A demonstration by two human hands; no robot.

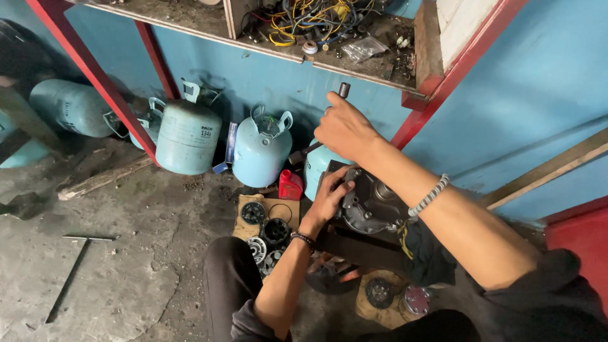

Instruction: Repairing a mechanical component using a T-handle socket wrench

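A grey metal compressor body (370, 209) rests on a dark block in front of my knees. My left hand (330, 197) grips its near left edge, fingers curled over the housing. My right hand (345, 130) is raised above it, closed around a dark tool handle (342, 90) whose shaft runs down toward the housing. A beaded bracelet sits on my right wrist (429, 195). Several round metal parts (273, 232) lie on a piece of cardboard (242, 227) just left of the housing.
Light blue gas cylinders (187, 134) (261, 151) lean against the blue wall behind the work. A small red bottle (290, 185) stands by them. A long T-shaped rod (71, 272) lies on the concrete floor at left. A shelf with tangled wires (304, 19) hangs above.
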